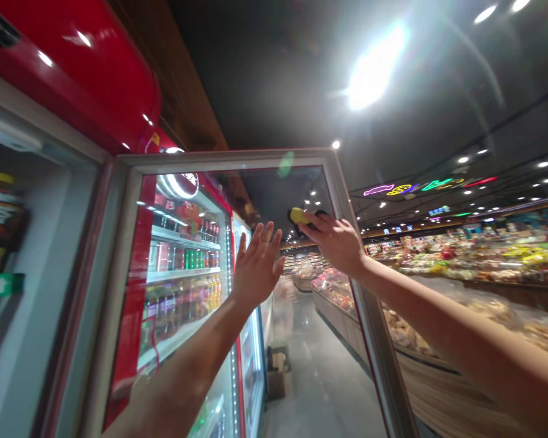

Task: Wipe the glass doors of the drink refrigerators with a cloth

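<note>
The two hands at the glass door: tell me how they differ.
The left hand is open, fingers spread, palm toward the glass door; the right hand is curled around a yellow-and-black tool. The left hand is empty and sits lower; the right reaches higher, near the door's edge. Both are bare and raised at the door.

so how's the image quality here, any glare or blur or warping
Head view: a ceiling light blows out into white glare with streaks and a green flare spot on the glass door; wide-angle warping bends the door frame and red cooler top; the far aisle is soft and smeared; the left hand and the right hand, holding a yellow-and-black object, are fairly sharp.
</note>
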`<state>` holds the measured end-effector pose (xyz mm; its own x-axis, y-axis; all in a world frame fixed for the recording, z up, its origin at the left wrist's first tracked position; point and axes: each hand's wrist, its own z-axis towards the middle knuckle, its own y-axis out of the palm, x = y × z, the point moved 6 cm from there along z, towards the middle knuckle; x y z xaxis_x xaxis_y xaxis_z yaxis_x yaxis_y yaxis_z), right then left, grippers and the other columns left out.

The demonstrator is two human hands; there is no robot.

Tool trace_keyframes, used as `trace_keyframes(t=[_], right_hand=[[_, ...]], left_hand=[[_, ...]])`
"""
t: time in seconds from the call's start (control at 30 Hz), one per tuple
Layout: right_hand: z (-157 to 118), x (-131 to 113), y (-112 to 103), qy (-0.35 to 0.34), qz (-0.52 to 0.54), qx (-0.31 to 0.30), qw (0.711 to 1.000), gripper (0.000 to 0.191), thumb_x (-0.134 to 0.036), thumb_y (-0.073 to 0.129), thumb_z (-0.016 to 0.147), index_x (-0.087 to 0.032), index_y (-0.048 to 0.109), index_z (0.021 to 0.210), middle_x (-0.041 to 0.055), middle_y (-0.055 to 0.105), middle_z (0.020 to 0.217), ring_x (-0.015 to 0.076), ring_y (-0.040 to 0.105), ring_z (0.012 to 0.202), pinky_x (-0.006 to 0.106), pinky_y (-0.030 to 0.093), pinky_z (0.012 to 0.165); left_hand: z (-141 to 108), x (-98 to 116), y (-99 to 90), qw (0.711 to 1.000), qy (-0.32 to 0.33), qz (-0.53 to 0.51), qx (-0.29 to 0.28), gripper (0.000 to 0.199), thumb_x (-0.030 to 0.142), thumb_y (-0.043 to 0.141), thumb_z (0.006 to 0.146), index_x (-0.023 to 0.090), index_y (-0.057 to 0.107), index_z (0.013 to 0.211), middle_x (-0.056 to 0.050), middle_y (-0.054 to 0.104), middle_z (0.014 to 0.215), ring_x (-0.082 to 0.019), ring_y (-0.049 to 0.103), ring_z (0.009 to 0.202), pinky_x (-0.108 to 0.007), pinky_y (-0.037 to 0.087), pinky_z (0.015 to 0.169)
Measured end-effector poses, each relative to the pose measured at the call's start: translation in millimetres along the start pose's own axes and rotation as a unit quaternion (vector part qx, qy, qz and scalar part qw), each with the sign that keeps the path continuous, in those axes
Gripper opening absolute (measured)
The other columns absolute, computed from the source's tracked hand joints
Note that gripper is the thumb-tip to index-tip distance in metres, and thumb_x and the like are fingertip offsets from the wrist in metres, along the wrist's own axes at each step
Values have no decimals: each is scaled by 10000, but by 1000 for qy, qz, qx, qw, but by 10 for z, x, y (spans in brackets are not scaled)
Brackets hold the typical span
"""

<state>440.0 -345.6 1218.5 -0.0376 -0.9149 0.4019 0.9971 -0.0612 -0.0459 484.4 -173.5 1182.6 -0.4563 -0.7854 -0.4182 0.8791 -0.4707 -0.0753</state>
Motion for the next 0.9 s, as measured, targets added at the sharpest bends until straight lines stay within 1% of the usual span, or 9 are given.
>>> trace_keyframes(t=[0.13,0.33,0.4,0.53,0.6,0.67,0.77,0.83,0.9], right_hand=[[75,102,21,141,-2,22,990,514,-185,508,905,-264,592,1407,88,566,1471,305,629,1037,455,523,842],[-395,-754,214,-72,45,-49,995,444,-224,537,929,-347,628,1346,-18,511,1529,272,593,1098,406,497,895],[-365,-604,261,-58,41,-34,997,428,-218,517,945,-369,640,1326,-29,530,1512,269,587,1124,405,485,922],[151,80,312,144,0,53,988,473,-198,465,941,-282,605,1385,95,563,1461,328,552,1151,497,495,932],[325,155,348,208,-9,71,976,478,-224,464,942,-251,588,1403,130,543,1470,357,531,1177,526,498,921],[347,-29,400,178,-6,53,983,480,-252,475,942,-266,581,1410,119,509,1504,362,525,1177,511,513,889],[183,-346,456,52,1,14,999,498,-240,495,928,-334,575,1410,47,484,1539,321,530,1165,453,527,871],[146,-265,470,34,-6,14,999,516,-212,503,912,-341,577,1406,30,507,1522,303,535,1160,439,521,892],[280,40,478,99,-17,37,994,514,-195,508,894,-296,600,1389,69,552,1476,318,545,1145,461,519,889]], left_hand=[[-137,-94,36,1000,-14,2,-28,578,333,457,987,225,362,1547,-98,344,1627,-279,234,1538,-566,157,1256],[-384,-232,44,999,19,15,-34,574,369,448,997,212,366,1543,-100,328,1633,-282,234,1537,-553,120,1263],[-451,-301,43,999,23,21,-29,607,396,462,992,225,332,1560,-94,320,1636,-279,222,1540,-553,100,1267],[-524,-376,62,999,35,30,-14,659,428,482,989,244,268,1585,-86,301,1645,-257,198,1546,-517,86,1277],[-535,-385,85,999,40,33,-10,674,430,481,991,245,241,1593,-84,293,1648,-256,188,1548,-513,87,1277],[-539,-392,111,999,40,34,-8,688,425,482,991,249,215,1600,-83,286,1650,-257,184,1549,-518,88,1276],[-547,-403,144,999,37,30,-5,704,421,486,987,261,191,1606,-77,278,1653,-257,190,1548,-524,81,1276],[-555,-407,159,999,36,25,-3,707,420,491,985,267,190,1605,-72,275,1654,-256,192,1548,-521,82,1278],[-563,-407,174,999,36,22,-1,706,417,498,983,267,196,1604,-70,273,1656,-255,187,1548,-516,85,1278]])
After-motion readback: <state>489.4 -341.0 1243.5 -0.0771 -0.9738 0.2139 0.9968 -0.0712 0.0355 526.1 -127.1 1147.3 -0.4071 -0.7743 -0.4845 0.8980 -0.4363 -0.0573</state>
